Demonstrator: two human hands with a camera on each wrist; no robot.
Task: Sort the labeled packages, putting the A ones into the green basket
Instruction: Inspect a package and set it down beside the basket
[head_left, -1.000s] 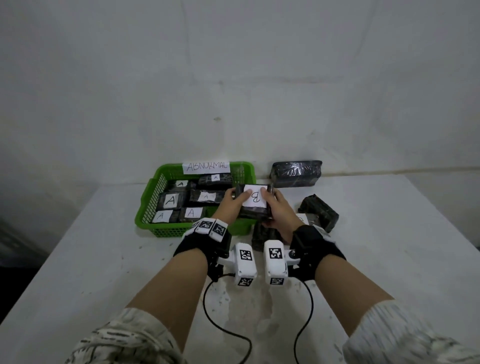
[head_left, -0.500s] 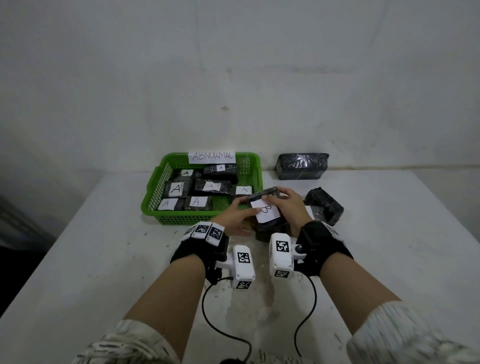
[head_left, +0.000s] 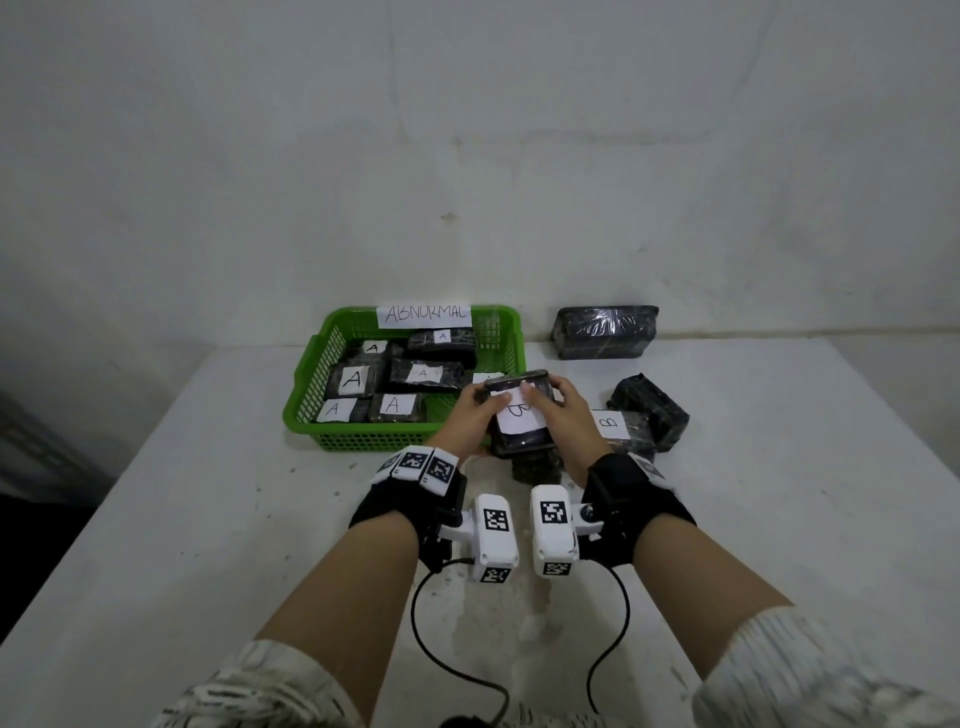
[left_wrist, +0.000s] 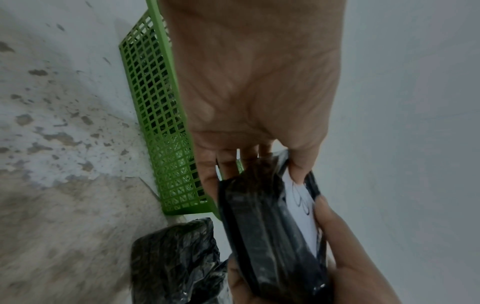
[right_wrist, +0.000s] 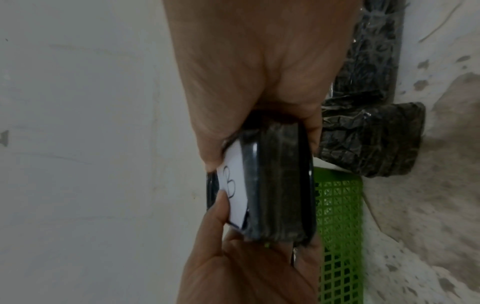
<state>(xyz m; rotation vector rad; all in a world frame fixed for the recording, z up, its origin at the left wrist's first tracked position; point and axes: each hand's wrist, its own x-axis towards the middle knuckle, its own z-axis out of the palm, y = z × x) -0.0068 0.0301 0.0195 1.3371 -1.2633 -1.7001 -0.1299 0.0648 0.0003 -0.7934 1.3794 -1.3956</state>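
Both hands hold one black wrapped package (head_left: 519, 441) whose white label reads B (head_left: 517, 415). It is just right of the green basket (head_left: 384, 441), above other packages on the table. My left hand (head_left: 475, 410) grips its left side and my right hand (head_left: 550, 410) grips its right side, thumbs on the label. The left wrist view shows the package (left_wrist: 267, 236) edge-on, with the basket wall (left_wrist: 161, 123) beside it. In the right wrist view the B label (right_wrist: 233, 185) shows between the two thumbs. Several A-labelled packages (head_left: 356, 379) lie in the basket.
A second B-labelled package (head_left: 613, 421) and an unlabelled black one (head_left: 649, 410) lie right of my hands. Another black package (head_left: 535, 465) sits under the held one. A larger black bundle (head_left: 605, 332) stands by the wall. The basket carries an ABNORMAL sign (head_left: 423, 314).
The B package has come down and toward me from in front of the basket's right end, tipping from upright to label-up. Both hands kept their grip.
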